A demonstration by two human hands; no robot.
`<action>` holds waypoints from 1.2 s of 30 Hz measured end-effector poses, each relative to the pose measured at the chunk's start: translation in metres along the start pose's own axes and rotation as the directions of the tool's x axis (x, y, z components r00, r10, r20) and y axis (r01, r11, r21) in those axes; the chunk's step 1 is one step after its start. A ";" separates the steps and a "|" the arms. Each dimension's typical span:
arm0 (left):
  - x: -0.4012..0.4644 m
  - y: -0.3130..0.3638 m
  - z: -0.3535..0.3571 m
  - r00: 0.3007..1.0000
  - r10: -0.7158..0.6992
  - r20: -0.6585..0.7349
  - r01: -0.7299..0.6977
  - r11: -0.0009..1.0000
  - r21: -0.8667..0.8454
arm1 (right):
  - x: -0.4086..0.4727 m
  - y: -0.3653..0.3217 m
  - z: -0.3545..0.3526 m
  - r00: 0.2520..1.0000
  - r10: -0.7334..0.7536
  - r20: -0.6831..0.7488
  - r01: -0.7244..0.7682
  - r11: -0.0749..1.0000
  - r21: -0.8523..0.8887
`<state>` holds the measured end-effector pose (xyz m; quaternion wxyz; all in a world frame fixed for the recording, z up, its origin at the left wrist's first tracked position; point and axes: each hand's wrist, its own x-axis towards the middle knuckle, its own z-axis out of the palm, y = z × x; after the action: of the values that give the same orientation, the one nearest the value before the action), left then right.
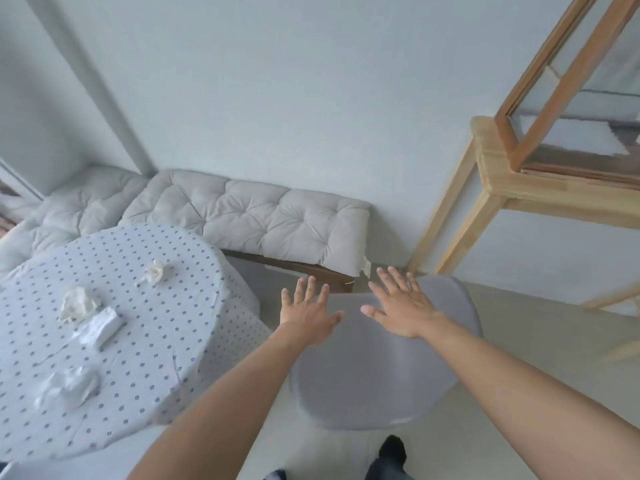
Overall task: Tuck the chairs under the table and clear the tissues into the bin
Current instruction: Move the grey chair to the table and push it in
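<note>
A grey plastic chair [377,372] stands on the floor just right of the round table [145,341], which wears a white dotted cloth. Both my hands hover above the chair's back edge, fingers spread and palms down. My left hand [308,313] is over the chair's left edge; my right hand [401,306] is over its far part. Neither holds anything. On the table lie crumpled tissues: one at the far side [156,271], one at the left [78,303], one near the front [69,384]. A flat tissue pack [104,327] rests between them.
A cushioned bench [249,223] runs along the wall behind the table and chair. A wooden-framed glass cabinet [554,157] stands at the right. Pale floor [536,337] spreads right of the chair. My feet [391,448] show at the bottom. No bin is in view.
</note>
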<state>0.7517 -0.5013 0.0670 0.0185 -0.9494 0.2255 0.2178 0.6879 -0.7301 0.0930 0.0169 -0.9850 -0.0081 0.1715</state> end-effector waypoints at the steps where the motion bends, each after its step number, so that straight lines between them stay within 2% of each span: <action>1: 0.002 0.004 -0.001 0.999 -0.053 0.007 0.053 0.998 -0.018 | 0.013 0.008 -0.001 0.998 -0.057 -0.007 0.056 0.998 -0.020; 5: -0.001 0.025 -0.003 0.973 -0.228 0.025 0.229 0.967 -0.107 | 0.051 0.030 -0.005 0.971 -0.239 0.027 0.241 0.966 -0.093; 13: -0.033 0.066 0.000 0.896 -0.442 0.034 0.439 0.876 -0.202 | 0.067 0.040 -0.012 0.876 -0.473 0.093 0.482 0.862 -0.156; 18: -0.054 0.099 0.016 0.840 -0.542 -0.007 0.517 0.806 -0.287 | 0.057 0.055 -0.022 0.828 -0.552 0.099 0.559 0.801 -0.212; 28: -0.076 0.219 0.067 0.783 -0.621 0.035 0.580 0.709 -0.400 | 0.012 0.140 0.004 0.771 -0.613 0.173 0.637 0.731 -0.244; 32: -0.073 0.256 0.082 0.750 -0.659 0.051 0.618 0.673 -0.406 | 0.026 0.160 0.015 0.709 -0.675 0.205 0.703 0.652 -0.284; 36: -0.049 0.292 0.091 0.689 -0.717 0.102 0.680 0.592 -0.432 | 0.052 0.176 0.025 0.631 -0.736 0.246 0.771 0.560 -0.303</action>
<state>0.5483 -0.7307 0.0241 -0.1204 -0.9477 -0.2192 0.1981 0.7304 -0.9046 0.0459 -0.1032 -0.8607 -0.4620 0.1874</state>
